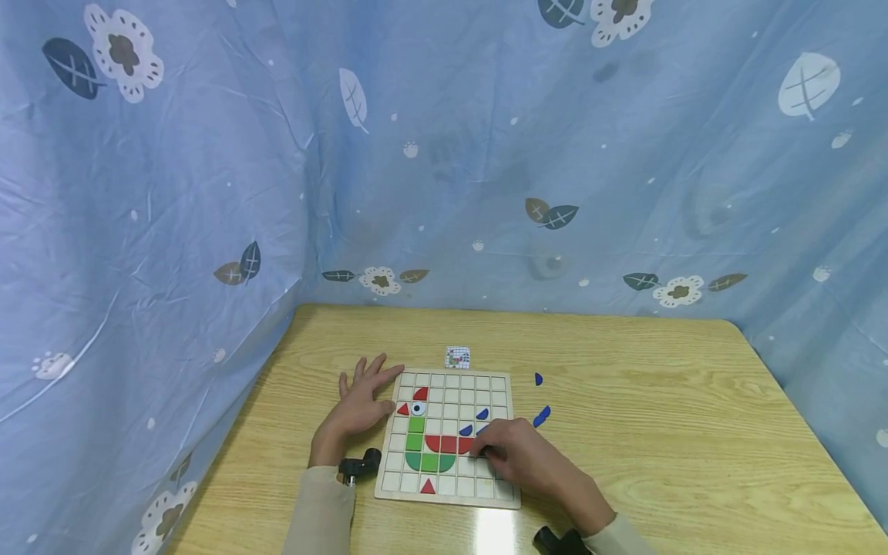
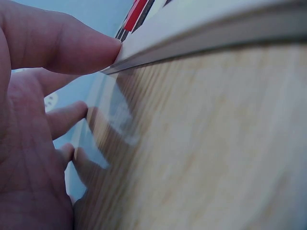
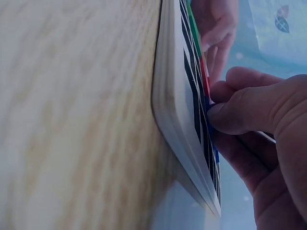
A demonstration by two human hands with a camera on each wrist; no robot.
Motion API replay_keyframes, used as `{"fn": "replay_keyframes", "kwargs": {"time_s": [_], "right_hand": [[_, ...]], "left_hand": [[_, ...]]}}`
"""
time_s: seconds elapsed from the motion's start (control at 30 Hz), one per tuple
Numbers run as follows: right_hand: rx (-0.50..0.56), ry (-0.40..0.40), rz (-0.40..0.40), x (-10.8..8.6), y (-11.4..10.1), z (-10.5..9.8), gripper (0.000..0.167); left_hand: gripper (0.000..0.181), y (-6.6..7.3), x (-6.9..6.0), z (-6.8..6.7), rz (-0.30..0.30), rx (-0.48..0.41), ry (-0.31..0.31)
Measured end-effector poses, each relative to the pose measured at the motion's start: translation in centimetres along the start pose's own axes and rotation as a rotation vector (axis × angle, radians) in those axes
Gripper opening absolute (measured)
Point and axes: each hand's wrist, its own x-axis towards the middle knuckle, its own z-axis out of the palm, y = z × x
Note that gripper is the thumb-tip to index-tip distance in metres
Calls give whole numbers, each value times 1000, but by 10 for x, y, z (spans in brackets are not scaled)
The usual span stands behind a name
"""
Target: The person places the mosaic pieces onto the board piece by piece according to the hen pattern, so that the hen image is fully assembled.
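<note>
A wooden grid board (image 1: 447, 502) lies on the table with flat coloured pieces in its cells. Among them are green squares (image 1: 415, 425), a red row (image 1: 449, 445), an eye tile (image 1: 419, 408), red triangles (image 1: 427, 486) and blue half-round pieces (image 1: 466, 430). My left hand (image 1: 359, 407) rests at the board's left side, fingers spread, its thumb (image 2: 91, 48) touching the edge. Over the board's right half, my right hand (image 1: 520, 455) pinches a blue piece (image 3: 209, 106) at the surface, beside the red row; fingers hide most of it.
Behind the board lies a small pattern card (image 1: 458, 358). To its right on the wooden table (image 1: 659, 416) are loose blue pieces (image 1: 542, 416) and a single blue half-round (image 1: 538, 379). A blue patterned curtain (image 1: 444, 154) hangs behind the table and along its sides.
</note>
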Motion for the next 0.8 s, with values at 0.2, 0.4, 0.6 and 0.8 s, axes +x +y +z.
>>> {"fn": "replay_keyframes", "kwargs": {"time_s": [0.2, 0.4, 0.6, 0.8], "right_hand": [[27, 40, 4, -3, 2, -2, 26], [51, 151, 43, -12, 9, -15, 26], [40, 220, 130, -21, 23, -35, 27], [51, 261, 207, -30, 39, -52, 27]], "left_hand": [[72, -1, 0, 0, 2, -5, 3], [72, 0, -1, 0, 5, -6, 6], [72, 0, 0, 1, 3, -5, 11], [72, 1, -1, 1, -1, -6, 10]]}}
